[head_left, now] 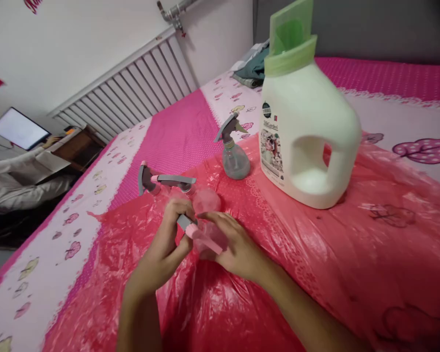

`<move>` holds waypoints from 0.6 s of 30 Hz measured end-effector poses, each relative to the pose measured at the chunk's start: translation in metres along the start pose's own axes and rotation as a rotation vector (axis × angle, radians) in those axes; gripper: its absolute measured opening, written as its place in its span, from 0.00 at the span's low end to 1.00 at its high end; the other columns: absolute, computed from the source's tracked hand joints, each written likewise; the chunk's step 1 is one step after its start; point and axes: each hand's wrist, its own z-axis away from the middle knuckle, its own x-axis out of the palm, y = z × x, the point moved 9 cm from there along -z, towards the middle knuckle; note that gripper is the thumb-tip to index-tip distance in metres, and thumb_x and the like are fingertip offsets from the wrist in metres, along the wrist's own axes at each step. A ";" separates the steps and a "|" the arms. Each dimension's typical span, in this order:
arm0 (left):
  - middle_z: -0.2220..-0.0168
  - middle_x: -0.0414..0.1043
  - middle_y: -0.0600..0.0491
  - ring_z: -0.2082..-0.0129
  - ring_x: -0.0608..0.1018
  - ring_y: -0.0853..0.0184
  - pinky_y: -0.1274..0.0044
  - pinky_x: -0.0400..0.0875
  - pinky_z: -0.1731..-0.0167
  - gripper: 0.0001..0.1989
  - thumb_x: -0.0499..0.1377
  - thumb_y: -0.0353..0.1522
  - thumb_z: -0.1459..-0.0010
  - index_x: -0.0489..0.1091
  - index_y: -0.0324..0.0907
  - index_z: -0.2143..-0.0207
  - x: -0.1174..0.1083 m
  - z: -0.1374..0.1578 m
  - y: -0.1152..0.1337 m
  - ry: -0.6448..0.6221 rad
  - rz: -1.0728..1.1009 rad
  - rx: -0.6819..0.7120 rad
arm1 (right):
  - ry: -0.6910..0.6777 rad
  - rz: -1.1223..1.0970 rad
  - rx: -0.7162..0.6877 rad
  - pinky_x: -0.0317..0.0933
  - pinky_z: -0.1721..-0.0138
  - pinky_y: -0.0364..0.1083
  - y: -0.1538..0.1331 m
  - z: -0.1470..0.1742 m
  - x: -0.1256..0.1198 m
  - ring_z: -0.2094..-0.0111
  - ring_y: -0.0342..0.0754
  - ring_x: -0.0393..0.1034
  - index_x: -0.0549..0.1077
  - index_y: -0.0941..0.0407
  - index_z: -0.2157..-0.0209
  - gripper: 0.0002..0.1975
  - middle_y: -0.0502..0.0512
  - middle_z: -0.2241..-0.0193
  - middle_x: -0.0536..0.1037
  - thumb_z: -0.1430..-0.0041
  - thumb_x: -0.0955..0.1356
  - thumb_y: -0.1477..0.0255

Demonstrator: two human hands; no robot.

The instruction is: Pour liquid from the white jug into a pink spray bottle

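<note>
My left hand (165,247) is closed around the grey and pink trigger head of a pink spray bottle (207,240). The fingers of my right hand (240,252) wrap the translucent body of the same bottle from the other side. Whether the head is fully seated on the neck is hidden by my fingers. Just beyond my hands stand two more pink spray bottles with grey heads, one at the left (148,180) and one nearer the middle (207,201). A grey spray bottle (236,161) stands upright farther back.
A large white detergent jug (308,112) with a green cap stands right of the grey bottle. Red plastic sheeting (205,313) lies wrinkled over the patterned bed. Folded clothes (253,68) lie at the back. Beyond the bed are a radiator (132,78) and a lit screen (20,128).
</note>
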 end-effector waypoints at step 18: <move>0.49 0.69 0.46 0.51 0.75 0.61 0.70 0.74 0.53 0.18 0.59 0.39 0.31 0.62 0.50 0.41 -0.011 0.010 -0.007 0.021 0.027 0.027 | -0.060 0.003 0.017 0.58 0.34 0.52 -0.006 0.000 0.002 0.37 0.48 0.60 0.64 0.50 0.38 0.33 0.52 0.40 0.67 0.42 0.74 0.77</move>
